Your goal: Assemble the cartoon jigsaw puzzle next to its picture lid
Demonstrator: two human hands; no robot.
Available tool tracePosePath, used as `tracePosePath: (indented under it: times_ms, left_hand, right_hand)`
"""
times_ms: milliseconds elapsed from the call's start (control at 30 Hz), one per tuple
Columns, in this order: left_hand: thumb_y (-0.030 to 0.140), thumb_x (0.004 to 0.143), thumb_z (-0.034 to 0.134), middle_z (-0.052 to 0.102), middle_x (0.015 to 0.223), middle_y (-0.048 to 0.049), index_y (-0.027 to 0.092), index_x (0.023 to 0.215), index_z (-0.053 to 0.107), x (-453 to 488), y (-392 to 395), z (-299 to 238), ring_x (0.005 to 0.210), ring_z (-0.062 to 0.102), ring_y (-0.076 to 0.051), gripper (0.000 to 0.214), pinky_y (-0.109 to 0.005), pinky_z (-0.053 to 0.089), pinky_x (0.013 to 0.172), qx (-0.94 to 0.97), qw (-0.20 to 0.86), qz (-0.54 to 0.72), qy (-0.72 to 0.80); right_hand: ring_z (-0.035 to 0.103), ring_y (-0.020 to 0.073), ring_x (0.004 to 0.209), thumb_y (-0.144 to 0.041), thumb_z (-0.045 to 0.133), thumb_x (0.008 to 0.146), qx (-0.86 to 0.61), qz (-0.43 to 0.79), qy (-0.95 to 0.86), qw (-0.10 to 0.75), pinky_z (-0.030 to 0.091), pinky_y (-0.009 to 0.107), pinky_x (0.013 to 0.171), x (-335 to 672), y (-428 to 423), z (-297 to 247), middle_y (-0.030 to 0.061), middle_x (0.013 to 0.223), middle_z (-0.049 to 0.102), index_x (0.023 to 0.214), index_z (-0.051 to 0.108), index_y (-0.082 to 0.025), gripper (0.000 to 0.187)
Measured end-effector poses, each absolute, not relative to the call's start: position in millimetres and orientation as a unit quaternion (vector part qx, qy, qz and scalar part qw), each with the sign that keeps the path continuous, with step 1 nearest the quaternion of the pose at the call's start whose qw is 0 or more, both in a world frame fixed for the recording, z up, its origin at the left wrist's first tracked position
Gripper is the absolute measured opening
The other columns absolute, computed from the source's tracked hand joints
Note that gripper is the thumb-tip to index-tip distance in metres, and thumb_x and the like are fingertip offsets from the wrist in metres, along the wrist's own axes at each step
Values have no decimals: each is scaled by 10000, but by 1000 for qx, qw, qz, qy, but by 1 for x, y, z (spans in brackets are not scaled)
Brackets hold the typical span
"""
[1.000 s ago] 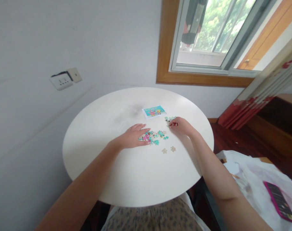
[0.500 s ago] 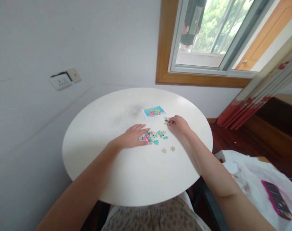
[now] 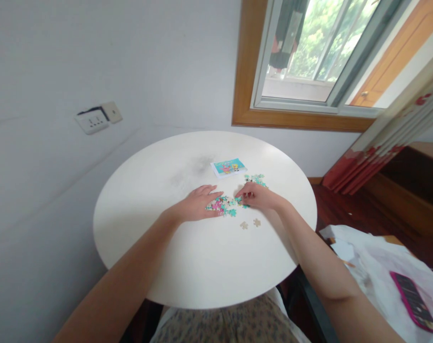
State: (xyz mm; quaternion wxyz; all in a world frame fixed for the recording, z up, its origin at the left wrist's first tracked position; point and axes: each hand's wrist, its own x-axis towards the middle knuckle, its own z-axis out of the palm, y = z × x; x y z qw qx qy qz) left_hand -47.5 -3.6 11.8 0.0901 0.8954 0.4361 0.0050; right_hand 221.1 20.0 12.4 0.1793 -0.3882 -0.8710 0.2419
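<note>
A pile of small jigsaw puzzle pieces (image 3: 223, 206), pink, teal and pale, lies on the white round table (image 3: 198, 267). My left hand (image 3: 196, 204) rests at the pile's left side, open, with fingers and thumb spread around its edge. At the right end of the pile is my right hand (image 3: 257, 196), its fingers bent into a pinch at a teal puzzle piece (image 3: 239, 200); the fingertips partly cover it. Behind that hand sits a second cluster of pieces (image 3: 257, 179), partly hidden by it. Two pale pieces (image 3: 250, 224) lie apart nearer to me.
A small cartoon picture card (image 3: 229, 167) lies behind the pile. A wall with a socket (image 3: 93, 121) borders the table's far left side. At the right, a phone with a pink edge (image 3: 412, 300) lies on white plastic sheeting (image 3: 366, 257).
My right hand has moved from the far cluster toward me and left, to the main pile's right end. More of the far cluster shows now. My left hand keeps its place.
</note>
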Motion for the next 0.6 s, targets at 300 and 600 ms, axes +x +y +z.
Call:
tracePosePath:
  times_ms: [300,600]
  left_hand:
    - [731,820,376,269,1529,-114,243,1446,333,-49,-2,10,1402,216,-311,795,-410,195,1124,898,82,3,432]
    - [730,819,388,258,1528,-143,225,1448,332,-47,-3,13,1407,206,-312,809,-422,195,1127,897,85,-5,434]
  right_hand:
    - [531,118,716,-179,633,783,-423,182,-865,198,432,251,772,218,24,5,40,801,597,990,717,-165,224]
    - [541,117,742,-193,556,853,-382,190,-869,251,423,249,778,205,28,-2,37,823,590,1054,704,-191,250]
